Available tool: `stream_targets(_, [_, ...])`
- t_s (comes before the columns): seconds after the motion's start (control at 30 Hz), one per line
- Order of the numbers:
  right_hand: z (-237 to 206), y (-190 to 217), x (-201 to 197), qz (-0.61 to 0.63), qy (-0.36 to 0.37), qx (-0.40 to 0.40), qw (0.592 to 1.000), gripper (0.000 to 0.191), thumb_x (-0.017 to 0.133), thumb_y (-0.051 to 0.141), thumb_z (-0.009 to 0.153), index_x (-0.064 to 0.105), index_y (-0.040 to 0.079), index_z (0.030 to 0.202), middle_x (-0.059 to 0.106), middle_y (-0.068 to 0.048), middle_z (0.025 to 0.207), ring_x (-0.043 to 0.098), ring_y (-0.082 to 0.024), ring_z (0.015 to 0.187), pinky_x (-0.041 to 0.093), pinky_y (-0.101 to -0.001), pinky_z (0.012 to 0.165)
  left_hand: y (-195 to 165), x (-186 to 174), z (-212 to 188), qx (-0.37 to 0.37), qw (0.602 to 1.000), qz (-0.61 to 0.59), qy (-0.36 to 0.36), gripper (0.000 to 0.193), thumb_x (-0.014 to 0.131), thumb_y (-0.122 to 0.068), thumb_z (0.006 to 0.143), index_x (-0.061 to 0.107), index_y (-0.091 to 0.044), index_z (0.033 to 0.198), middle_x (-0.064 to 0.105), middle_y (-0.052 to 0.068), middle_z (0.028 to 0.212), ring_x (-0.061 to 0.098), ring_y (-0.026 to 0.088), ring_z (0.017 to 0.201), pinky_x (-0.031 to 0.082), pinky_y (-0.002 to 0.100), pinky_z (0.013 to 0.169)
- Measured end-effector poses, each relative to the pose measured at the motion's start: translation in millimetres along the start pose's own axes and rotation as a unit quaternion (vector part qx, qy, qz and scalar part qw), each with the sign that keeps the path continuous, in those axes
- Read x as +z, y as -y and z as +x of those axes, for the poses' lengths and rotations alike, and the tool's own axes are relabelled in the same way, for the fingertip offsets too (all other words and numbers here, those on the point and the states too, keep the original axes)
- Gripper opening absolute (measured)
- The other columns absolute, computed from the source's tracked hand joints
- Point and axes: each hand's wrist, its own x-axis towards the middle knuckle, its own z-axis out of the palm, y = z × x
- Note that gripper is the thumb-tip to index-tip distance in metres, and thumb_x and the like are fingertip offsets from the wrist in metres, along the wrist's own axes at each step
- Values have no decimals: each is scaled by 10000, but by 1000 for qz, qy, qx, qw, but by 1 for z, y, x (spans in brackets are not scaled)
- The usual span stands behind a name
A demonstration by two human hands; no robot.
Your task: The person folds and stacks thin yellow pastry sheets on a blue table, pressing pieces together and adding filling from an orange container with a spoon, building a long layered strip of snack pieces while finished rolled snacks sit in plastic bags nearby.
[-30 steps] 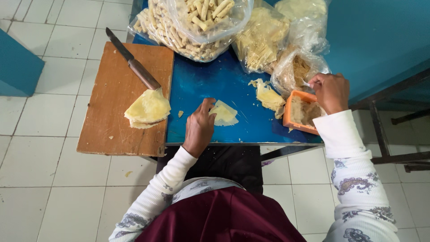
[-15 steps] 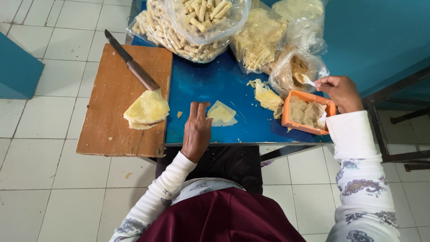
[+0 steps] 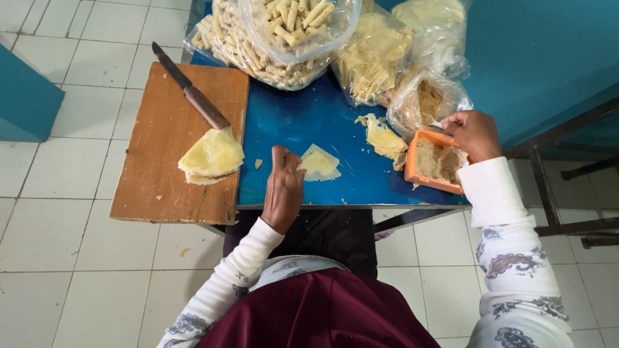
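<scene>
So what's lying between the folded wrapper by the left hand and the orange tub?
In the head view, a crumpled scrap of yellow wrapper lies on the blue table between the folded wrapper and the orange tub.

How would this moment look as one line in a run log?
left hand: on wrapper piece | right hand: at orange tub of filling | knife: on wooden board
</scene>
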Motion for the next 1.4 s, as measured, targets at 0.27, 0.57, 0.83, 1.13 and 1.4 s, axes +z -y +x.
stream_targets(0.27, [4,-27,-17,178,39,-26,983,186,695,71,986,741,-21,1141,740,-65,1005,662,-94,897,520,-266,825,1,1,-1,8,1000,-10,-12,154,643,103,861,536,84,970,394,195,1090,597,341,828,512,430,660])
stream_targets(0.57, [-36,29,43,71,103,-190,974,182,719,152,952,769,55,1098,764,-57,902,671,-138,762,522,-281,712,7,6,0,30,998,48,-39,65,610,91,866,574,43,840,451,167,982,539,305,831,480,427,664])
stream_targets(0.83, [-81,71,107,-1,34,-346,938,68,755,177,886,763,115,914,727,-33,835,602,-240,785,453,-376,722,-1,0,1,86,991,90,-54,37,655,5,860,632,-21,872,568,123,978,519,331,898,464,421,807])
stream_targets(1.13, [-119,76,115,-149,-128,-463,864,103,718,94,935,685,108,1031,614,3,961,537,-215,909,380,-375,793,-6,-1,6,37,999,6,-26,79,671,-12,906,596,-37,902,631,116,859,633,327,780,493,426,664])
stream_targets(1.4, [-127,72,111,-161,-157,-480,848,135,709,93,933,706,117,1065,606,14,965,531,-197,898,373,-358,786,0,0,11,-38,995,-82,29,125,668,30,881,621,-11,989,690,134,915,694,283,726,532,364,613])
